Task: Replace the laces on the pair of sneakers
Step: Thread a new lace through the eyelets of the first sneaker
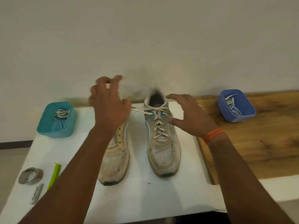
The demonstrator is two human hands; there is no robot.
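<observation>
Two sneakers [139,143] between well-apart side tubs [56,120]

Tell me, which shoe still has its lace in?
The right sneaker, beside the right hand: a speckled lace criss-crosses it. The left sneaker shows bare eyelets.

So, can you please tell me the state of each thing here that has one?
Right sneaker: laced, untied.
Left sneaker: eyelets bare where visible.
Lace: pulled sideways, taut.
Left hand: fingers curled, blurred.
Right hand: open, spread beside the right sneaker.
Teal tub: holds bundled laces.
Blue tub: holds flat laces.
Tape roll: lying flat.
</observation>
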